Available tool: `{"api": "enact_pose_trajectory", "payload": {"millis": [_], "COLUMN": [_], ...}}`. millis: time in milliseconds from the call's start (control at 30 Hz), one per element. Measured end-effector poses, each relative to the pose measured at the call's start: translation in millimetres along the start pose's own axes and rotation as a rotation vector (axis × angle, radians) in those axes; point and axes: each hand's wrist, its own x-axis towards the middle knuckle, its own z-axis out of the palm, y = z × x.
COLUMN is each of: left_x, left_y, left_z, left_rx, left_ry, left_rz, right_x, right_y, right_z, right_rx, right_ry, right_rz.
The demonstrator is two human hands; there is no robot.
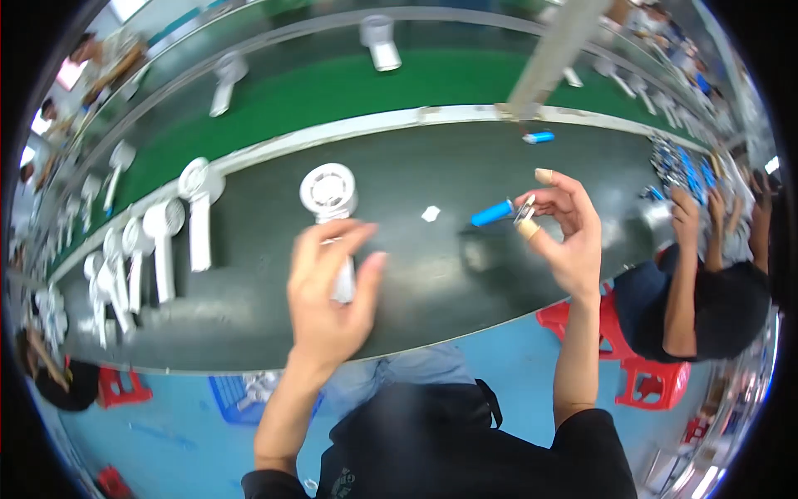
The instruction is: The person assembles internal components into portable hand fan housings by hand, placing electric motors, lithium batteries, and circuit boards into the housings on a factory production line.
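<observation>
A white handheld fan [329,190] lies on the dark green bench in front of me, its round head pointing away. My left hand [327,287] is over its handle, thumb and fingers apart; part of the handle shows between them. To the right, my right hand [565,229], with pale covers on some fingertips, pinches a small metallic part [526,211]. A blue cylindrical battery [493,214] sticks out leftward from that part, seemingly joined to it. Between my hands lies a small white piece [431,214] on the bench.
Several white fans [199,216] stand in a row at left. Another blue battery [539,137] lies near a post [555,62]. A pile of batteries and metal parts [682,170] is at right, beside a co-worker's hands [685,212]. Beyond runs a green belt [299,91] carrying fans.
</observation>
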Motion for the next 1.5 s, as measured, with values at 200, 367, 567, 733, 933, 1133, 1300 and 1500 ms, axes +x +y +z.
{"api": "enact_pose_trajectory", "payload": {"millis": [200,367,567,733,933,1133,1300,1500], "left_x": [-11.1,-8.9,-0.1,-2.0,4.3,22.1,17.5,-5.6], "left_y": [11.5,-7.7,-25.3,-43.8,-54.4,-54.5,-62.6,-60.3], "left_z": [-4.4,-38.6,-43.1,-24.6,-27.3,-43.2,-44.9,-33.8], "left_rx": [-0.56,-0.535,0.159,0.382,-0.071,-0.706,-0.738,-0.402], "left_ry": [0.083,0.287,0.018,-0.041,-0.022,-0.062,-0.145,-0.024], "left_rz": [-0.161,-0.35,-0.127,0.062,-0.38,-0.868,-0.838,-0.521], "right_x": [11.3,32.7,41.6,38.2,30.5,25.5,24.9,25.4], "right_y": [-39.2,-44.8,-16.1,-10.4,-6.0,13.3,16.6,19.1], "right_z": [122.4,143.1,134.9,147.7,163.6,184.8,188.3,190.3], "right_rx": [-0.175,-0.035,-0.14,-0.15,-0.128,-0.202,-0.212,-0.313], "right_ry": [-0.289,-0.336,-0.544,-0.588,-0.439,-0.312,-0.249,-0.205], "right_rz": [-0.659,-0.66,-0.194,-0.211,-0.343,-0.517,-0.562,-0.59]}}
